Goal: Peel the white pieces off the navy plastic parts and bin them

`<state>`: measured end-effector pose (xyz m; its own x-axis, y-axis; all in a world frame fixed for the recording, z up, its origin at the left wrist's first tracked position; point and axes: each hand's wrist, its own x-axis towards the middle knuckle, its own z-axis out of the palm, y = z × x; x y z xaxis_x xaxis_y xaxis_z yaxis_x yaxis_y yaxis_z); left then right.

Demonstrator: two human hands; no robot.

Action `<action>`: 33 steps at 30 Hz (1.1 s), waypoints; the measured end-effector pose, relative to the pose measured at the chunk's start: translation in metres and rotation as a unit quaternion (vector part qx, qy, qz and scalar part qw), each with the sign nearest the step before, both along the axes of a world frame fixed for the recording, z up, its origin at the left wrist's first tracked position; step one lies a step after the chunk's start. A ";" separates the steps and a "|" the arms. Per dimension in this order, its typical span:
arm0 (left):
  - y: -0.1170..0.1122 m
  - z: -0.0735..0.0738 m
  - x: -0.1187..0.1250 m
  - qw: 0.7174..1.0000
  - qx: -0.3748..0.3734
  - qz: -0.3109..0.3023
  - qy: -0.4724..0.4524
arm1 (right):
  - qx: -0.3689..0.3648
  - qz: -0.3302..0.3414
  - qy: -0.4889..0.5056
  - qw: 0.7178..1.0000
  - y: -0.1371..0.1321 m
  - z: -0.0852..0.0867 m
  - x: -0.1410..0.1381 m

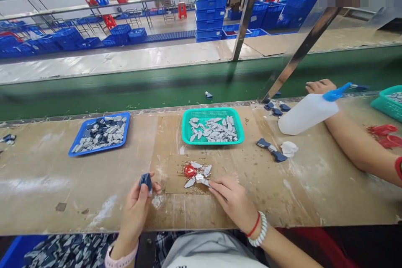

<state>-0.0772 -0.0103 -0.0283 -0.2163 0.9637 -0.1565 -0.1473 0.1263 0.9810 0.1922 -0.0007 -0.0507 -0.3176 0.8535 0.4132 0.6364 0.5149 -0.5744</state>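
The factory tabletop (56, 192) carries, left to right, one blue tray (125, 127) heaped with dark and grey pieces, one teal basket (213, 111) filled with pale pieces, and one white squeeze bottle (307, 113) at 2 o'clock. The left hand (135, 209) has its fingers (141, 190) clamped on one dark blue piece (146, 181). The right hand (234, 201) lies flat, fingers together, just beside about four white scraps (197, 178) and one red cap (190, 171), loose at 12 o'clock.
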 end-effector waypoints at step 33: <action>-0.007 0.013 0.108 0.969 0.000 -0.178 0.169 | 0.032 0.178 -0.036 0.983 -0.007 0.055 -0.012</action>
